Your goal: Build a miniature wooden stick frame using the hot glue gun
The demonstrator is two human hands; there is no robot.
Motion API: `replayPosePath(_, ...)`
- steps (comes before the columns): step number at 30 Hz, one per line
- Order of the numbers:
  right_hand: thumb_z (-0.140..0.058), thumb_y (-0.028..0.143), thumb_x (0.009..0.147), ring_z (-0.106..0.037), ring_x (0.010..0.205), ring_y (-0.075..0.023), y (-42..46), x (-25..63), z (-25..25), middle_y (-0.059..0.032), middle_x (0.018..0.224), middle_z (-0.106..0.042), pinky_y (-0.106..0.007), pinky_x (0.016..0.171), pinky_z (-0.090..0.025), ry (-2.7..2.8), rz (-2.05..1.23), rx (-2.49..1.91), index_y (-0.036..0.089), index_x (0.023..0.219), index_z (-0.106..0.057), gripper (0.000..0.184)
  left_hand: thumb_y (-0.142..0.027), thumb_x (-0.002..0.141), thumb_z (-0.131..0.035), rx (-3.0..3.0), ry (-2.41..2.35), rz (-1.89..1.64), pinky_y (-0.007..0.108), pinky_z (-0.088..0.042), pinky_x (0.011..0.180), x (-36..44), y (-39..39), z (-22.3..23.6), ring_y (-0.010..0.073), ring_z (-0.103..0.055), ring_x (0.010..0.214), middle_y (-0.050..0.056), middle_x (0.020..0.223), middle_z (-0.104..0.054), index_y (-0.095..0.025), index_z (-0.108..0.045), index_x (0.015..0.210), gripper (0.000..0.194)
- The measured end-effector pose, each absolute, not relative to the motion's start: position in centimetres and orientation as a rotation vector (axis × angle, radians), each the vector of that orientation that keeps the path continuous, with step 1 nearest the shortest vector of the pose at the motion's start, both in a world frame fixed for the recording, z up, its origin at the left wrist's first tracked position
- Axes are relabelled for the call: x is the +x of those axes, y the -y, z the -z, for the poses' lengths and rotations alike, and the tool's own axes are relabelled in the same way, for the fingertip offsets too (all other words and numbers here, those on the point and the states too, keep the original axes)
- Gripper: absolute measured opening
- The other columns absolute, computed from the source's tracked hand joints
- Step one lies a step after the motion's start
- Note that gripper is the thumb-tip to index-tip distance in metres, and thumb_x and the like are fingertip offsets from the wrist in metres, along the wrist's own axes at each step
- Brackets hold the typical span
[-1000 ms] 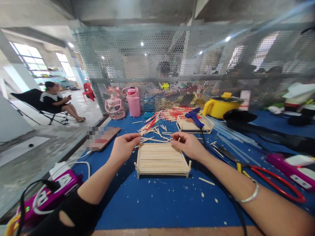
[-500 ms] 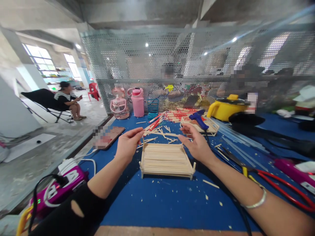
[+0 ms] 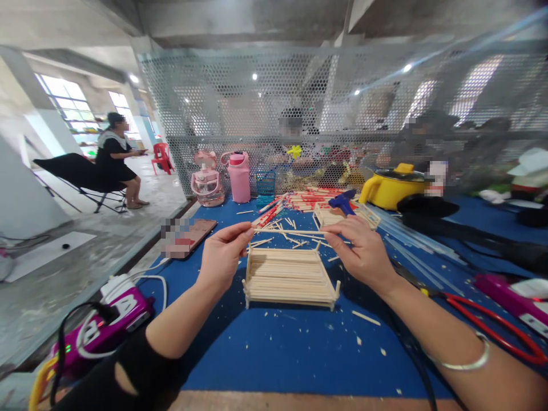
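Note:
A thin wooden stick [image 3: 291, 232] spans level between my two hands, above the back of a small slatted wooden frame. My left hand [image 3: 225, 251] pinches its left end between thumb and fingers. The right end sits in the fingertips of my right hand [image 3: 359, 248]. Below them, the slatted frame [image 3: 286, 277] stands on the blue table top, with short posts at its corners. Behind my right hand lies a blue glue gun [image 3: 342, 201] on a second stick-built frame [image 3: 321, 217], partly covered by that hand.
Loose sticks [image 3: 295, 222] and red-wrapped bundles [image 3: 308, 198] lie at the back. Pliers with red handles [image 3: 496, 325] and clear glue sticks [image 3: 415, 240] are right, near a yellow pot [image 3: 394, 188]. A phone [image 3: 192, 240] and purple power strip [image 3: 103, 325] sit left; a perforated screen [image 3: 257, 114] stands behind.
My right hand has moved right and closed from a looser, open pose onto the stick's right end. My left hand keeps its pinch. The seated person at left has straightened up.

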State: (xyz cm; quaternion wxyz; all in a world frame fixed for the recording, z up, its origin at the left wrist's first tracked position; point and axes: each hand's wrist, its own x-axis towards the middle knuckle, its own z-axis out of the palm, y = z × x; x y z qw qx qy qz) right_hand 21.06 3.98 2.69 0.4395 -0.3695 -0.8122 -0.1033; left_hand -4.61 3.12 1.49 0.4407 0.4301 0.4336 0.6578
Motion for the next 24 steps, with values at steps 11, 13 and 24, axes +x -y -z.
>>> replayPosePath(11, -0.059, 0.037, 0.084, -0.065, 0.078, -0.0207, -4.9, 23.1, -3.0, -0.0035, 0.078, -0.072, -0.036, 0.079, -0.046, 2.115, 0.109, -1.055, 0.024, 0.078, -0.07, 0.019, -0.034, 0.056, -0.082, 1.096, -1.109, -1.494, 0.02, -0.035, 0.044, -4.1, -2.9, -1.0, 0.0036, -0.039, 0.045, 0.002, 0.071, -0.069, -0.014, -0.074, 0.086, 0.036)
replayPosePath(13, -0.059, 0.037, 0.083, -0.066, 0.078, -0.021, -4.9, 23.0, -2.9, -0.0037, 0.08, -0.073, -0.036, 0.078, -0.048, 2.093, 0.063, -1.068, 0.023, 0.078, -0.07, 0.019, -0.036, 0.058, -0.081, 1.134, -1.118, -1.493, 0.02, -0.035, 0.045, -4.3, -2.9, -1.1, 0.004, -0.039, 0.046, 0.002, 0.071, -0.069, -0.014, -0.074, 0.087, 0.038)
replayPosePath(24, -0.056, 0.035, 0.083, -0.068, 0.08, -0.0215, -5.6, 22.0, -1.7, -0.0033, 0.084, -0.074, -0.032, 0.075, -0.05, 1.858, -0.061, -1.249, 0.021, 0.08, -0.07, 0.021, -0.042, 0.066, -0.074, 1.146, -1.33, -1.422, 0.019, -0.028, 0.041, -6.8, -4.8, -0.3, 0.0063, -0.04, 0.044, -0.005, 0.051, -0.053, -0.011, -0.073, 0.094, 0.041)
